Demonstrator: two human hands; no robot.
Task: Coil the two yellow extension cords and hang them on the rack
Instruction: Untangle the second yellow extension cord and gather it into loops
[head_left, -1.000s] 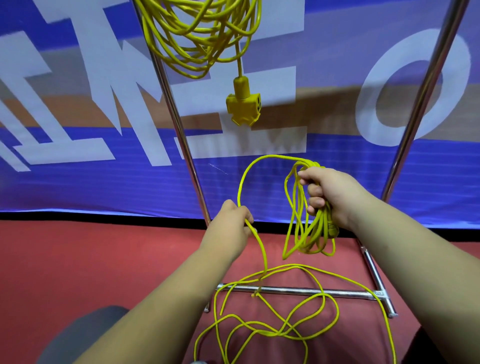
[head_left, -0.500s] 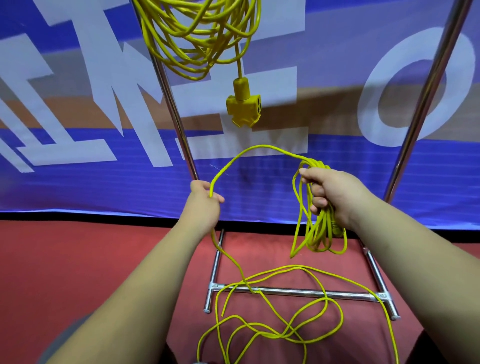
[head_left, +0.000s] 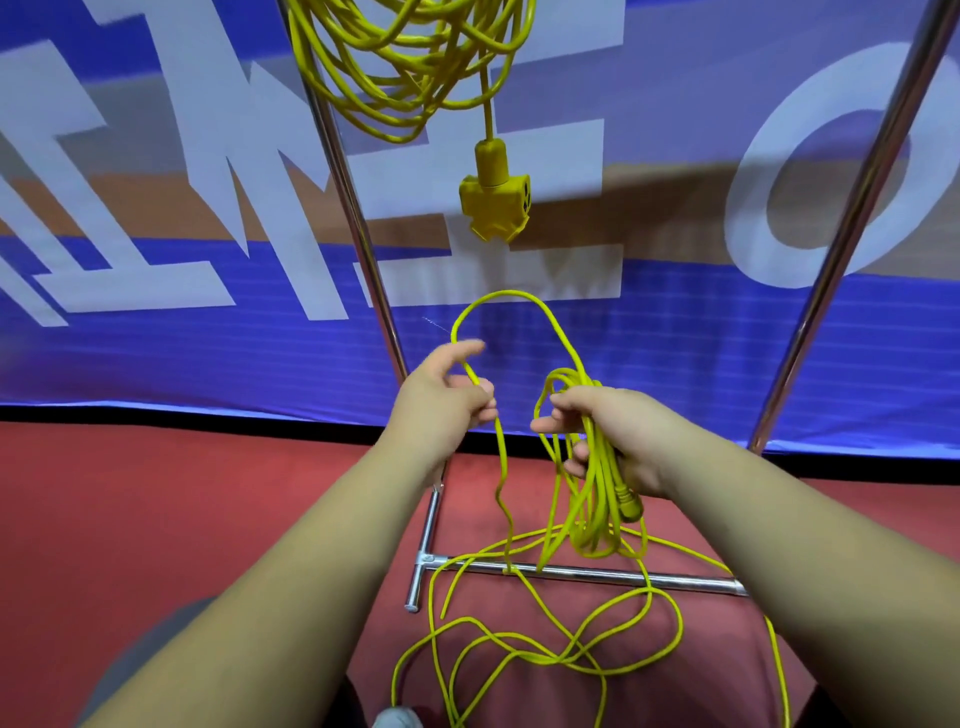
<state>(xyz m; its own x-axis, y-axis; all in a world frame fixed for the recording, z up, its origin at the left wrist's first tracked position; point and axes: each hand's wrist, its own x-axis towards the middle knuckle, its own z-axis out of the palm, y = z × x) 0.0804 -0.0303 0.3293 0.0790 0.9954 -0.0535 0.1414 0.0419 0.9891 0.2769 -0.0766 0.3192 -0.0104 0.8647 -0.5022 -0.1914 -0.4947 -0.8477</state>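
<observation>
The left hand (head_left: 441, 400) pinches the loose yellow cord (head_left: 597, 483) between thumb and curled lower fingers, with the forefinger sticking out straight above the strand. Just beside it, the right hand (head_left: 618, 436) has its fingers curled round a bundle of finished coils, thumb pointing toward the other hand. Between the 2 hands the cord rises in 1 tall arch. The coils hang below the right fist, and the cord's plug (head_left: 629, 508) dangles at the outer side of them. From the left hand a single strand drops to the red floor (head_left: 156, 519), crosses the bottom bar of the metal rack (head_left: 597, 574), and spreads in loose, overlapping loops on the near side of it. Both forearms reach forward between the rack's 2 slanting uprights. Higher up, the other yellow cord (head_left: 410, 67) already hangs coiled near the left upright, its socket block (head_left: 496, 208) dangling under it. Behind everything stretches a blue banner (head_left: 156, 353) with large pale lettering.
</observation>
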